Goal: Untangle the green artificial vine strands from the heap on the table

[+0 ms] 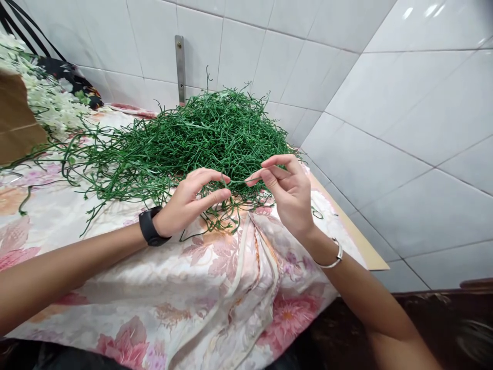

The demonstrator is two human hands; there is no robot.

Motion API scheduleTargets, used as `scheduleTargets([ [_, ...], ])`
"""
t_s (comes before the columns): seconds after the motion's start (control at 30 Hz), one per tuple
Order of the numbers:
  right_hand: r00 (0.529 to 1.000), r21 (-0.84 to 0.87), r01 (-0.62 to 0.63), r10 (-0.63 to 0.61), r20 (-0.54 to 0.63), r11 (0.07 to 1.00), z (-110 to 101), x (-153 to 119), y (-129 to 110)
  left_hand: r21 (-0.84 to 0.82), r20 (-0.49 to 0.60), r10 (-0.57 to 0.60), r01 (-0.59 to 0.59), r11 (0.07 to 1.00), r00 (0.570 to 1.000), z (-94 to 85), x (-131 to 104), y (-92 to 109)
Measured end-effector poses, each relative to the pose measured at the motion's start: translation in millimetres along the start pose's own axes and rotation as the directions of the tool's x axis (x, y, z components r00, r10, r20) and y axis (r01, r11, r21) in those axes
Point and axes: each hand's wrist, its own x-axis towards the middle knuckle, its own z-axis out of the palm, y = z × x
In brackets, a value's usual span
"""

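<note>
A large heap of thin green artificial flower stems (223,128) lies tangled on the floral cloth (154,288). In front of the heap, my left hand (196,192) has its thumb and fingers closed around a green stem (225,181). My right hand (290,190) faces it from the right, pinching the thin end of a stem between thumb and fingertips. The short stretch between both hands blends into the green behind, so I cannot tell whether it is one piece. Several loose stems hang below my fingers.
White artificial flowers (50,95) and a brown paper or cardboard piece (17,118) are at the left. A tiled wall (246,46) with a metal strip (179,69) rises behind. A board edge (356,236) shows under the cloth at the right.
</note>
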Motion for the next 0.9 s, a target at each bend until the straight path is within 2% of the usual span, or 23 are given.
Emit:
scheduleTargets([
  [0.1, 0.998, 0.021, -0.012, 0.010, 0.068, 1.000, 4.7, -3.9, 2.2, -0.103, 0.026, -0.017, 0.020, 0.994, 1.000, 1.1, -1.1, 2.4],
  [0.2, 0.995, -0.109, 0.038, -0.028, 0.091, 0.993, 4.3, -5.3, 4.2, -0.122, -0.006, -0.084, 0.082, 0.989, 0.996, 1.5, -2.6, 1.5],
  [0.33, 0.972, -0.368, 0.227, -0.234, 0.029, 0.901, 1.5, -5.6, 0.6, 0.026, -0.142, -0.059, 0.064, 0.998, 0.988, 1.3, -4.6, -2.7],
  [0.37, 0.963, -0.392, 0.261, -0.266, 0.042, 0.882, 1.8, -6.1, -1.2, 0.067, -0.171, -0.036, 0.048, 0.997, 0.985, 1.4, -5.2, -3.6],
  [0.43, 0.958, -0.412, 0.285, -0.247, 0.144, 0.866, 4.3, -7.9, -4.6, 0.144, -0.193, 0.028, 0.000, 0.990, 0.981, 2.5, -6.9, -4.5],
  [0.53, 0.936, -0.452, 0.270, -0.121, 0.331, 0.850, 11.6, -11.7, -5.6, 0.261, -0.165, 0.181, -0.134, 0.956, 0.970, 6.5, -10.4, -3.6],
  [0.6, 0.927, -0.469, 0.259, -0.080, 0.367, 0.844, 15.9, -13.7, -3.4, 0.291, -0.105, 0.275, -0.235, 0.927, 0.956, 9.7, -12.7, -2.5],
  [0.67, 0.929, -0.461, 0.257, -0.086, 0.359, 0.849, 17.7, -14.4, -0.5, 0.266, -0.037, 0.320, -0.299, 0.916, 0.947, 11.6, -14.2, -1.8],
  [0.73, 0.929, -0.437, 0.265, -0.106, 0.354, 0.859, 16.5, -13.8, 1.2, 0.209, 0.005, 0.300, -0.294, 0.933, 0.954, 11.3, -14.4, -1.3],
  [0.9, 0.920, -0.386, 0.302, -0.161, 0.357, 0.872, 6.4, -10.2, -0.2, 0.120, 0.023, 0.176, -0.177, 0.977, 0.984, 4.9, -10.8, 1.1],
])
